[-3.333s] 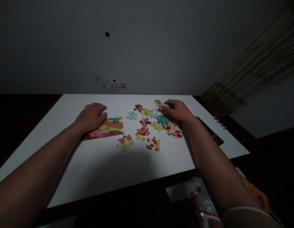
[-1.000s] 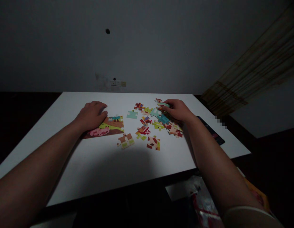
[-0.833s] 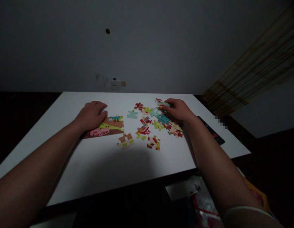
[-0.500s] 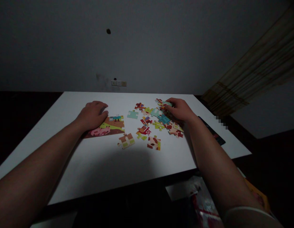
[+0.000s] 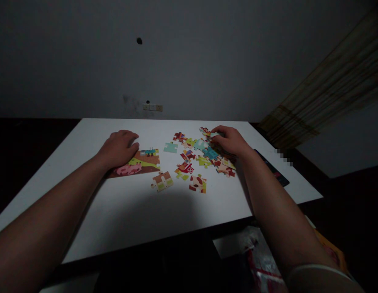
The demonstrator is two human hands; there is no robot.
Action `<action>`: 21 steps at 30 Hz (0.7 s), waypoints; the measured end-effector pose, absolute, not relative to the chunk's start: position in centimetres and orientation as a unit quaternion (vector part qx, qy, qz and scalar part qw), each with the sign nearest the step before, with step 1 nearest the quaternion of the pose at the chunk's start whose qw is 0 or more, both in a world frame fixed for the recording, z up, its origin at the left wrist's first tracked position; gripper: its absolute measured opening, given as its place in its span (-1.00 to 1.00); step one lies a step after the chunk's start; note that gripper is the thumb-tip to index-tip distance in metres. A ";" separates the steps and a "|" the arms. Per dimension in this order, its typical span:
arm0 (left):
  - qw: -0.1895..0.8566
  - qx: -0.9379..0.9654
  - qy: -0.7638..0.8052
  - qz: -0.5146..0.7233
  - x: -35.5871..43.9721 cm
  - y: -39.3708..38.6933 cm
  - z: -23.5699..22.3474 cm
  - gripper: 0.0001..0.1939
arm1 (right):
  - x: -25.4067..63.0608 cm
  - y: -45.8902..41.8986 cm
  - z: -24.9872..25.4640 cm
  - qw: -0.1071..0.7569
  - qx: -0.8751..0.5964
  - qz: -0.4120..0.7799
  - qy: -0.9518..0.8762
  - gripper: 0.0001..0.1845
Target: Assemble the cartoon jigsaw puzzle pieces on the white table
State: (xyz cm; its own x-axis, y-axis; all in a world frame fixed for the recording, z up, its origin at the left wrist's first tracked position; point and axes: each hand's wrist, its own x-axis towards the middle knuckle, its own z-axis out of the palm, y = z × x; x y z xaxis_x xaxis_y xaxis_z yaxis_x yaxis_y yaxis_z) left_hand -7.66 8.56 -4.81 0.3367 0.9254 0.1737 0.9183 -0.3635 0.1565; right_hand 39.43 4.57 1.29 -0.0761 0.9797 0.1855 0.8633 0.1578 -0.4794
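Note:
My left hand (image 5: 120,148) lies palm down, fingers stretched and thumb apart, over the back left of a joined jigsaw puzzle section (image 5: 149,166) with a pink pig on it. The hand covers part of that section. At the far right of a loose heap of puzzle pieces (image 5: 211,153), my right hand (image 5: 231,140) reaches down with its thumb and index finger apart. A pale green puzzle piece (image 5: 214,134) shows between these fingertips; the other fingers are hidden. Nearer to me lie a brown-and-cream piece (image 5: 163,181) and a cow-patterned piece (image 5: 198,184).
The pieces lie on a white table (image 5: 130,219). A dark flat device (image 5: 273,169) rests by my right forearm. Below the front edge is a clear plastic bag (image 5: 262,260). A wall with a socket strip (image 5: 152,107) stands behind, and a curtain (image 5: 317,89) hangs right.
My right fingers have shifted slightly over the heap, and the pale green piece between them sits lower. My left hand and the joined section have stayed put.

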 end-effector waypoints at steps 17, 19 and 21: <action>0.018 0.818 0.564 0.114 -7.5 8.5 -4.7 -0.32 | 38.9 3.6 1.9 0.251 -0.644 0.230 -0.685 -0.76; 0.015 0.816 0.567 0.109 -7.5 8.4 -4.7 -0.33 | 38.9 3.3 1.7 0.232 -0.634 0.277 -0.683 -0.73; 0.014 0.815 0.571 0.104 -7.5 8.4 -4.7 -0.33 | 39.0 3.0 1.6 0.197 -0.631 0.317 -0.680 -0.68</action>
